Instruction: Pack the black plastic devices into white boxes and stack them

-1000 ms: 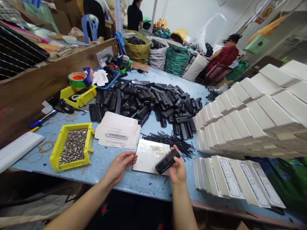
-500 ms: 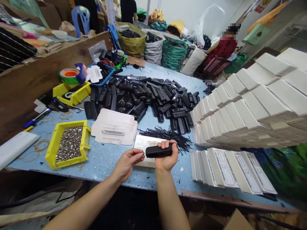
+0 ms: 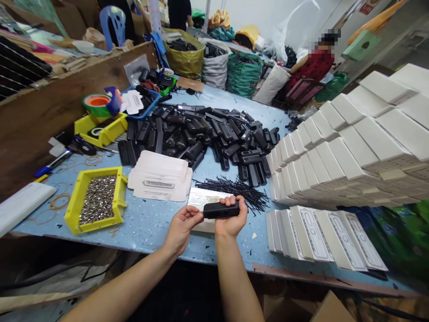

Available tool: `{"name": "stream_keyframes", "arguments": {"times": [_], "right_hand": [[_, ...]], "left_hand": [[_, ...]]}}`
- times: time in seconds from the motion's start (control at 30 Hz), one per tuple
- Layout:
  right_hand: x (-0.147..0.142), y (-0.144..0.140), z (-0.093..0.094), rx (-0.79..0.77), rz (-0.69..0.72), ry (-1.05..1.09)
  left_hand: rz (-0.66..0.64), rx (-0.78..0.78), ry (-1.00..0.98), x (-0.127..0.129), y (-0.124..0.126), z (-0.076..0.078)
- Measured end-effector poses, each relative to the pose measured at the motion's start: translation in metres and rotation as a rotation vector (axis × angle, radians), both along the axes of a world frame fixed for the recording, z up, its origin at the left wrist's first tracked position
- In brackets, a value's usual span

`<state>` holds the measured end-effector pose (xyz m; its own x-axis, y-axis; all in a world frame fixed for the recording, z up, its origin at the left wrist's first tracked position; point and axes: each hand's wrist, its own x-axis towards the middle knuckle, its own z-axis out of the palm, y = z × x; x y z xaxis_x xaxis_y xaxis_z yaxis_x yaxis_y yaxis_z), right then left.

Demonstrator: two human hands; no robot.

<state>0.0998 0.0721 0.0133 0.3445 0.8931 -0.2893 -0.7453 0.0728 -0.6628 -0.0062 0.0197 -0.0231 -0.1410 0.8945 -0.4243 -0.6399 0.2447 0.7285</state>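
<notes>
My right hand (image 3: 233,219) wraps round a black textured case (image 3: 217,210), an oblong piece held level above a white box (image 3: 203,197). At the case's left end, the thumb and fingertips of my left hand (image 3: 184,223) are pinched together and touch it; anything between them is too small to make out. Behind the box lies a heap of thin black sticks (image 3: 241,190). A yellow bin (image 3: 72,214) of small shiny metal parts (image 3: 98,199) stands to the left.
Many black cases (image 3: 197,129) are piled mid-table. Flat printed cartons (image 3: 161,174) lie left of the white box. Stacked white boxes (image 3: 351,152) rise along the right, with upright boxes (image 3: 321,237) in front. A person in red (image 3: 315,67) sits far back.
My left hand has moved slightly right, and its fingertips now meet the left end of the black case. The right hand has shifted a little left with the case.
</notes>
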Motion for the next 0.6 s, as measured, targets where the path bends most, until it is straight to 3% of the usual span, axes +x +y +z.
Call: {"name": "stream_keyframes", "arguments": {"times": [0.23, 0.4, 0.47, 0.53, 0.6], "right_hand": [[0.002, 0.0, -0.011, -0.092, -0.042, 0.008], [-0.002, -0.005, -0.016, -0.078, -0.002, -0.134], [0.004, -0.01, -0.018, 0.009, -0.006, -0.232], [0.015, -0.015, -0.024, 0.199, -0.02, -0.408], [0.029, -0.018, -0.034, 0.429, 0.128, -0.679]], "left_hand": [[0.017, 0.157, 0.383, 0.004, -0.009, -0.014], [-0.09, 0.248, 0.695, -0.004, -0.02, -0.029], [-0.171, 0.313, 0.817, -0.021, -0.018, -0.032], [-0.219, 0.394, 1.077, -0.051, -0.007, -0.032], [-0.227, 0.406, 1.45, -0.089, 0.009, -0.03]]}}
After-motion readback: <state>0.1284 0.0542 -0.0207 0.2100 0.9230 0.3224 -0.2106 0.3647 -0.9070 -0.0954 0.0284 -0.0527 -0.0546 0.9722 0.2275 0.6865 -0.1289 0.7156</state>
